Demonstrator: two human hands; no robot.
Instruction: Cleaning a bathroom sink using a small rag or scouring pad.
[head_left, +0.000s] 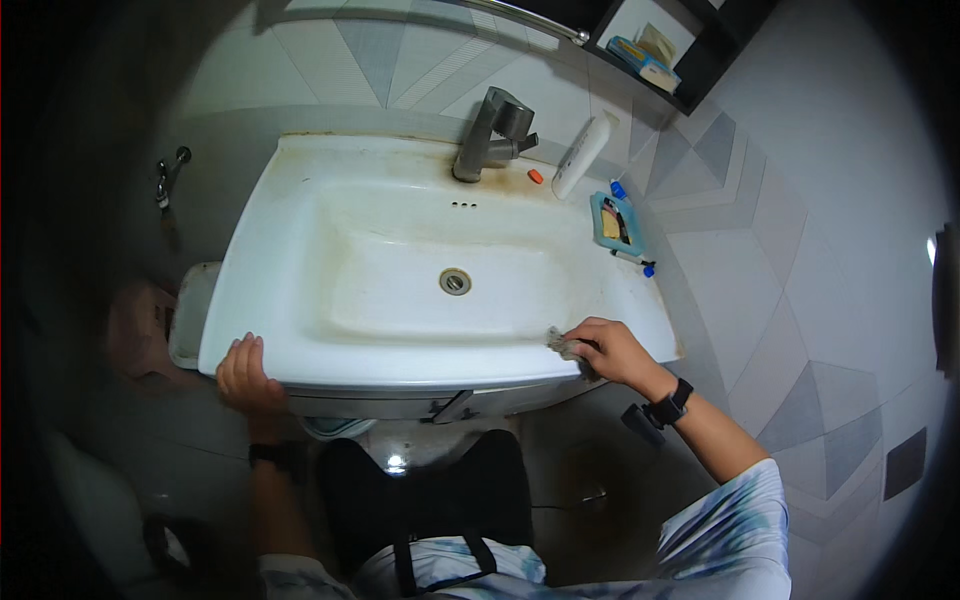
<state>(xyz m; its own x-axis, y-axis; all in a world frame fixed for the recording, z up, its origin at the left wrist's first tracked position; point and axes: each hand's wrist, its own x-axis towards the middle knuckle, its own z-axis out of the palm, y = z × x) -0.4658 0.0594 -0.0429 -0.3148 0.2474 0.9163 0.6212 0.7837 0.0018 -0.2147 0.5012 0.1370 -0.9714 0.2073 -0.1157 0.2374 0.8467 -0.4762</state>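
A white washbasin (420, 367) with brownish stains around its rim and bowl lies before me. Near its front right, my right hand (609, 351) grips a crumpled grey-green cloth (564, 346), which touches the inner edge of the front rim and partly hangs over it. My left hand (251, 373) rests on the front left corner of the basin with its fingers on top and holds nothing. A round metal drain (455, 282) sits in the middle of the bowl. Behind the bowl stands a grey metal faucet (480, 146).
Along the back right rim are an orange piece (535, 176), a white bottle (581, 157), a light-blue soap dish (619, 225) with small items, and a blue-capped tube (634, 261). A wall valve (163, 184) is at left; a dark shelf (686, 97) hangs above right.
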